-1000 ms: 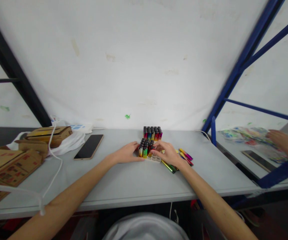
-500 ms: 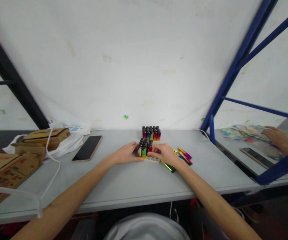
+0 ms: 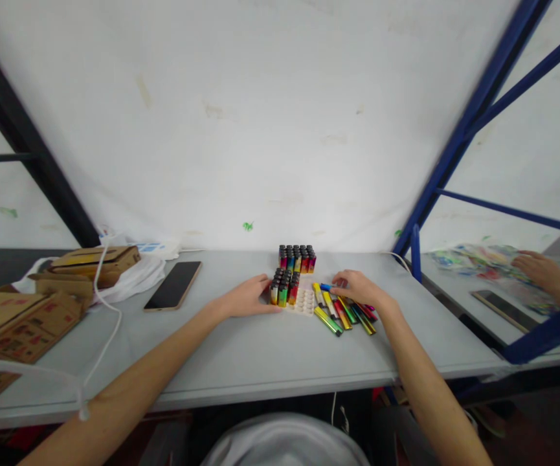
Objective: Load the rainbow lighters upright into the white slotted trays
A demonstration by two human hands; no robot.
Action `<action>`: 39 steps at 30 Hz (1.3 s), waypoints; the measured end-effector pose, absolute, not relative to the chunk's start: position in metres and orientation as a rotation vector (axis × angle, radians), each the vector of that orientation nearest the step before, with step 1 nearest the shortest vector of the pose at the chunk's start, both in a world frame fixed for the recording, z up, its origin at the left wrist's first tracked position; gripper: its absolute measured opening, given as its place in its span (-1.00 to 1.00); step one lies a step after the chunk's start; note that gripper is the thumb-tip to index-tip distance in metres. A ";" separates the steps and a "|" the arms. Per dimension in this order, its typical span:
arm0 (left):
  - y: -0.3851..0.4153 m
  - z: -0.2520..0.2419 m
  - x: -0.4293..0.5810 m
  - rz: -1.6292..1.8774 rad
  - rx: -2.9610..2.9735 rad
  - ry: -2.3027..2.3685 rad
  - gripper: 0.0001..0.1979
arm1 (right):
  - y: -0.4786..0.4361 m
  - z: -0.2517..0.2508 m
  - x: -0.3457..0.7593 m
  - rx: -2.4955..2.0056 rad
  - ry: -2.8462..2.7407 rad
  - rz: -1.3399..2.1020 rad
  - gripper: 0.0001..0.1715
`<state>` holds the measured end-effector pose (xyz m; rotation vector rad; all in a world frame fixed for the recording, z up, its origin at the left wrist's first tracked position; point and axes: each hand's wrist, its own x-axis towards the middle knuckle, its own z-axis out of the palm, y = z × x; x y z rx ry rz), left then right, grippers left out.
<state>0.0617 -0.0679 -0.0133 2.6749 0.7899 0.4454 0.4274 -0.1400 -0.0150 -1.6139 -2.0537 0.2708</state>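
Observation:
My left hand grips the left side of a white tray with round holes, its thumb along the near edge. Upright lighters with black tops and colourful bodies fill the tray's left part; empty holes show on the right. My right hand is over a loose pile of lighters lying on the table. Its fingertips are closed at the end of a blue lighter, which points left towards the tray.
A block of upright lighters stands behind the tray, near the wall. On the left lie a black phone, cardboard boxes and a white cable. Beyond the blue frame, another person's hand is among plastic bags.
My right hand has moved right, from the tray to the loose lighters, uncovering the empty holes. A red lighter now stands at the tray's front row. My left hand stays at the tray.

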 end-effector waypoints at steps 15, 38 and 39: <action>-0.065 -0.015 0.061 0.420 2.680 0.782 -0.37 | -0.138 -0.006 0.389 -1.447 -1.603 0.354 -0.52; -0.068 -0.012 0.062 0.437 2.659 0.786 -0.40 | -0.137 -0.016 0.346 -1.164 -1.293 1.179 -0.32; -0.067 -0.013 0.062 0.439 2.659 0.785 -0.40 | -0.137 -0.016 0.345 -1.147 -1.308 1.175 -0.34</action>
